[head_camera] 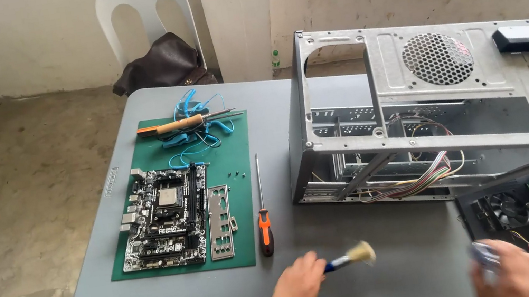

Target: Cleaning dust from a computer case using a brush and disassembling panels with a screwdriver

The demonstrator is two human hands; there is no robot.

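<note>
Hands: two, left hand and right hand
Brush: one
Screwdriver: one
Motherboard: one
Computer case: one
Chair: one

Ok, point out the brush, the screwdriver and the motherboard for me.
Brush (361,253): head view, on its pale bristles, held by the left hand (297,286).
Screwdriver (265,233): head view, on its orange and black handle.
Motherboard (165,219): head view, on the board's middle.

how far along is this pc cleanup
Done: the black motherboard lies out on the green mat, and the grey metal case stands stripped. In hand: the left hand holds a blue-handled brush; the right hand grips something blurred. Left: loose wires inside the case.
</note>
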